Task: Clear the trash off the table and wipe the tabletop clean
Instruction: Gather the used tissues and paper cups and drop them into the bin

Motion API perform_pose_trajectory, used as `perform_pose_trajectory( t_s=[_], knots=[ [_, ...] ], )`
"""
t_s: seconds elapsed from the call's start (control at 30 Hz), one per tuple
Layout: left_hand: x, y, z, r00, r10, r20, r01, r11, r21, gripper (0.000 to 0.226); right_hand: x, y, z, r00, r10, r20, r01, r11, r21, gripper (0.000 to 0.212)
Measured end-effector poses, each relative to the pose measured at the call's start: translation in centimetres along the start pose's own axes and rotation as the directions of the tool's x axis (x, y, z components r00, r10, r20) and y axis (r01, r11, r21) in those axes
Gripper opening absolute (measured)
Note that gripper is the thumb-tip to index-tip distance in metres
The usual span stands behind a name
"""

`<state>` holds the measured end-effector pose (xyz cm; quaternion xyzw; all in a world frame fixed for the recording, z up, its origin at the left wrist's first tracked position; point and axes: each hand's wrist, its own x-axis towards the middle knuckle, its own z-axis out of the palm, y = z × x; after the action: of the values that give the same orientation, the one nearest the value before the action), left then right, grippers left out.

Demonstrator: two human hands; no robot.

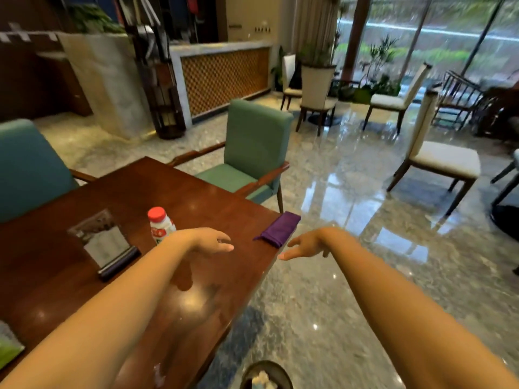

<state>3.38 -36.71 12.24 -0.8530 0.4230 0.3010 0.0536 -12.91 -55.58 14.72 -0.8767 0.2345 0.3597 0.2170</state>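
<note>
I am counting one red-capped bottle [160, 224], one purple cloth [279, 228] and one sign stand [106, 242]. I am seeing two green armchairs [255, 153] [25, 169].

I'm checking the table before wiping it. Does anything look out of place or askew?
The purple cloth lies at the far right corner of the table, its end poking past the edge. The red-capped bottle stands upright.

A glossy dark wooden table [196, 197] carries a folded purple cloth [279, 228] at its edge, just beyond the fingers of the left hand [209, 242] and right hand [307, 244], between them. A red-capped white bottle [160, 227] stands left of the left fingers, a clear sign holder [106, 242] farther left.
</note>
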Motion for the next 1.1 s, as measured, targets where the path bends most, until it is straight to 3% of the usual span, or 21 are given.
perform_pose_trajectory(
  t_s=[0.07, 0.17, 0.2, 0.33, 0.77, 1.1],
  knots=[
    [-2.8, -0.5, -1.2, 0.999, -0.004, -0.037, 0.003, 1.000, -0.028, 0.056, -0.7, -1.9, -1.2, 0.996, -0.048, -0.077, 0.043, 0.997, -0.063, 0.085],
    [-6.7, -2.5, -1.5, 0.994, -0.042, -0.102, 0.031, 0.994, -0.107, 0.057, -0.5, -4.9, -2.0, 0.954, -0.196, -0.225, 0.176, 0.979, -0.106, 0.121],
    [-7.9, -3.4, -1.2, 0.990, -0.062, -0.130, 0.048, 0.993, -0.110, 0.058, 0.0, -5.8, -2.1, 0.933, -0.233, -0.273, 0.200, 0.969, -0.144, 0.123],
    [-13.0, -7.6, 0.9, 0.961, -0.110, -0.252, 0.099, 0.993, -0.056, 0.053, 0.1, -10.7, -1.4, 0.857, -0.365, -0.364, 0.266, 0.918, -0.294, 0.097],
    [-29.3, -22.2, 14.5, 0.817, -0.499, -0.289, 0.426, 0.860, -0.281, 0.057, 0.7, -29.9, 8.4, 0.752, -0.641, -0.152, 0.503, 0.708, -0.496, 0.091],
    [-31.3, -25.2, 25.6, 0.750, -0.592, -0.294, 0.492, 0.797, -0.350, 0.063, 3.3, -38.0, 20.8, 0.752, -0.654, 0.076, 0.598, 0.629, -0.497, 0.091]
  ],
)
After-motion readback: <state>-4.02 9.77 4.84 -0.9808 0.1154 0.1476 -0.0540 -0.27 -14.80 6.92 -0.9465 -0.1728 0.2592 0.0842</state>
